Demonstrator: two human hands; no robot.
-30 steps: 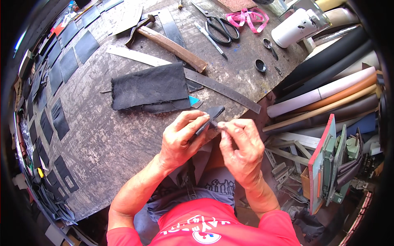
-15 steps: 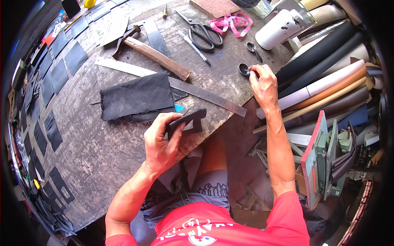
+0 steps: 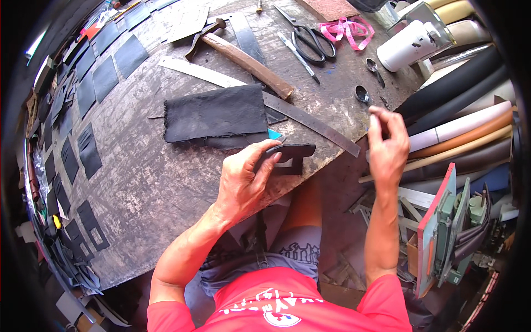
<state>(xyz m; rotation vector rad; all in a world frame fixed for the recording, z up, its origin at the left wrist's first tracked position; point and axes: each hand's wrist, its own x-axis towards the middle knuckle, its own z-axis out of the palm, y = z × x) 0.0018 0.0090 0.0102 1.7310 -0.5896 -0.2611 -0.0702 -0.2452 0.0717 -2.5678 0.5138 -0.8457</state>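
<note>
My left hand [image 3: 243, 174] pinches a black leather piece [image 3: 303, 151] with a cut-out between thumb and fingers, its edge turned up, over the table's near edge. My right hand [image 3: 390, 135] is raised with thumb and fingertips together; whatever they hold is too small to make out. Just beyond those fingertips sits a small round dark cup [image 3: 362, 94] with dark contents. A spoon [image 3: 375, 71] with a dark handle lies farther back. Beyond my left hand are a folded black cloth-like piece [image 3: 215, 116] and a steel ruler [image 3: 315, 126], partly covered by it.
A hammer [image 3: 249, 65], black-handled scissors [image 3: 310, 44], a pen-like tool [image 3: 298, 58], a pink tape [image 3: 348, 32] and a white canister [image 3: 406, 47] stand or lie farther back. Black leather pieces [image 3: 105, 80] cover the left side. Material rolls [image 3: 459, 127] are stacked at right.
My right hand has drawn back from the small cup toward me. My left hand still holds the leather piece. The whole view has shifted, so the table appears farther right.
</note>
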